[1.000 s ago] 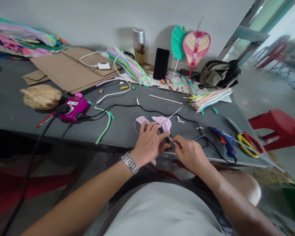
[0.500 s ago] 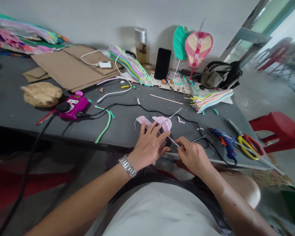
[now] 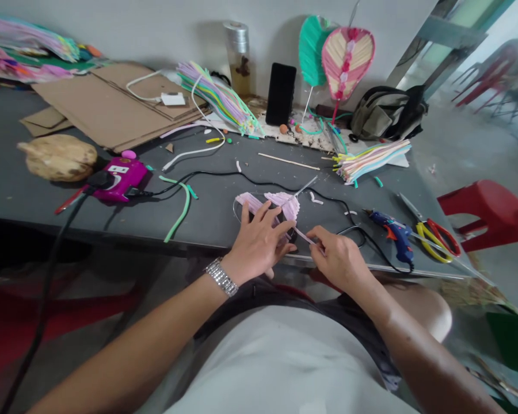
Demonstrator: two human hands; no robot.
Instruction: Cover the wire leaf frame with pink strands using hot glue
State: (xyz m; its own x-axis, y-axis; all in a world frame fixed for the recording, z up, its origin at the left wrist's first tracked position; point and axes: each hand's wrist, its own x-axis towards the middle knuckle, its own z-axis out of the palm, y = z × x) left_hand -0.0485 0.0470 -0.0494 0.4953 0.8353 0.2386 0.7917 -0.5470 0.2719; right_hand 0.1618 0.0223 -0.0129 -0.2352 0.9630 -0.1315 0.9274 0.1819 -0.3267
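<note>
A pink leaf-shaped piece (image 3: pixel 287 202) made of pipe cleaners lies near the table's front edge, with a thin wire loop and a stem around it. Spread flat over it, my left hand (image 3: pixel 261 236) presses it down with its fingers apart. Just to the right, my right hand (image 3: pixel 336 253) is closed in a pinch on the end of a pale pink pipe cleaner (image 3: pixel 303 234). The strip runs from those fingertips to the piece under my left hand. Part of the piece is hidden beneath my left fingers.
A blue glue gun (image 3: pixel 392 233) and scissors (image 3: pixel 431 230) lie at the right. A purple power socket (image 3: pixel 123 178) with black cord is on the left. Behind are cardboard (image 3: pixel 112 109), pipe cleaner bundles (image 3: pixel 220 98), a phone (image 3: pixel 280 95) and two finished leaf fans (image 3: pixel 349 66).
The camera view has tilted slightly, so the scene sits a little higher in the picture. Both hands keep nearly the same pose over the pink piece.
</note>
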